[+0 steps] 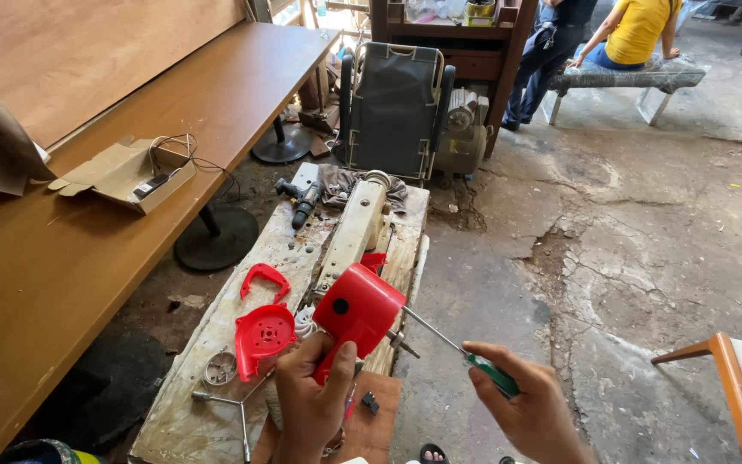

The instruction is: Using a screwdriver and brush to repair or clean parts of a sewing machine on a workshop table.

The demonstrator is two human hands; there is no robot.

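While the left hand (311, 399) wraps its fingers around the neck of the red housing (359, 309), the right hand (532, 411) closes on the green handle of a screwdriver (465, 355). One housing and one screwdriver are in hand.

Taking the housing as the landmark: it sits above the near end of the plank bench (216, 412), tilted up and to the right from the left fist. The screwdriver's shaft runs on a long slant from the right hand, up and leftward, and its tip meets the housing's lower right side, just beside a small metal stub there; whether the tip is seated in a screw cannot be told. The left hand is the nearer one, touching the housing; the right hand is apart from it by the length of the shaft.

Left of the housing lie two loose red parts: one round cover (263, 333) and one curved bracket (265, 277) beyond it. Behind the housing one cream machine body (355, 228) stretches away along the bench, with one drill (304, 199) at the far end. Below and left of the housing rests one cross wrench (232, 404). Far left stands one long table (62, 283) bearing one open carton (124, 172).
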